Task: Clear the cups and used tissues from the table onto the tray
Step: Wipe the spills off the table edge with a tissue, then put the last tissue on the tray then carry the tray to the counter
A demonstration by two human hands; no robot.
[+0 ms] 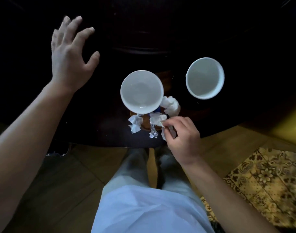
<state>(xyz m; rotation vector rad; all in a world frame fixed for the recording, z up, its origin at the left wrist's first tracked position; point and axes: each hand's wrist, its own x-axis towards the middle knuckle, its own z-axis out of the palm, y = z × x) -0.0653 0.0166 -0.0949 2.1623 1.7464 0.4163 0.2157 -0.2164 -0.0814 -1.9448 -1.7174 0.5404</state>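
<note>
Two empty white cups stand on the dark table (93, 125): one (141, 91) in the middle, the other (204, 78) further right. Crumpled white tissues lie just in front of the middle cup: one (135, 125) at the left, a bigger wad (171, 105) behind right, a small twisted scrap (153, 132) near the edge. My right hand (182, 138) pinches a crumpled tissue (158, 121) with its fingertips. My left hand (71, 56) hovers over the dark table at the far left, fingers spread, holding nothing. No tray can be made out in the darkness.
The table's far part is very dark and shows little detail. Its near edge curves just above my legs (143, 169) in light trousers. The floor is wooden, with a patterned yellow rug (268, 180) at the right.
</note>
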